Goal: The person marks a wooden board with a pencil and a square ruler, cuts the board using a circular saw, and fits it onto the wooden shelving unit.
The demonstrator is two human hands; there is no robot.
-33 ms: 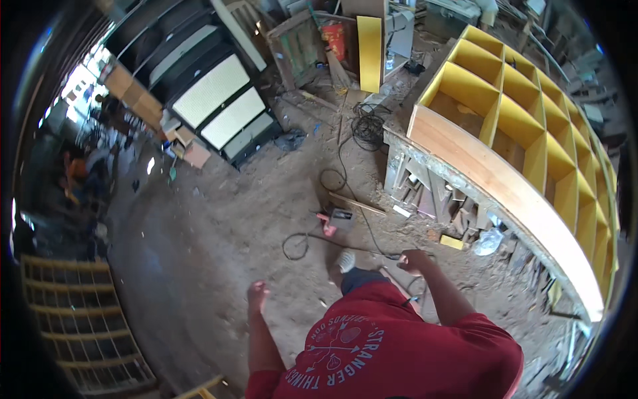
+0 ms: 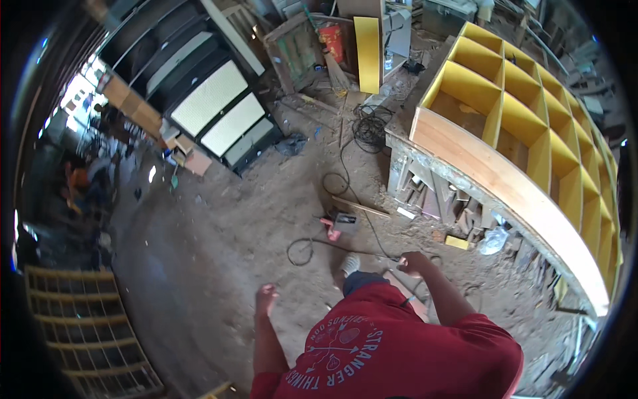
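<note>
My right hand (image 2: pixel 413 264) is closed in a fist in front of my body, with a black cable (image 2: pixel 345 251) running into it from the left. Lower and to the left hangs my left hand (image 2: pixel 267 297), its fingers curled in and nothing visible in them. On the dirt floor ahead lies a red and grey tool (image 2: pixel 339 225), perhaps a power tool; its exact kind is unclear. The cable loops beside it, apart from my left hand. My foot (image 2: pixel 350 265) shows just beyond the dark trousers.
A yellow-lined cabinet frame (image 2: pixel 485 156) lies on a worn workbench (image 2: pixel 397 159) to the right, above wood scraps. Coiled cable (image 2: pixel 371 126) and a wood strip (image 2: pixel 361 207) lie ahead. A black and white panelled cabinet (image 2: pixel 209 96) stands far left, a slatted frame (image 2: pixel 86 319) near left.
The view has shifted slightly, so the floor things sit a little further right. My left hand appears slightly further right and lower; my right hand stays closed at the cable.
</note>
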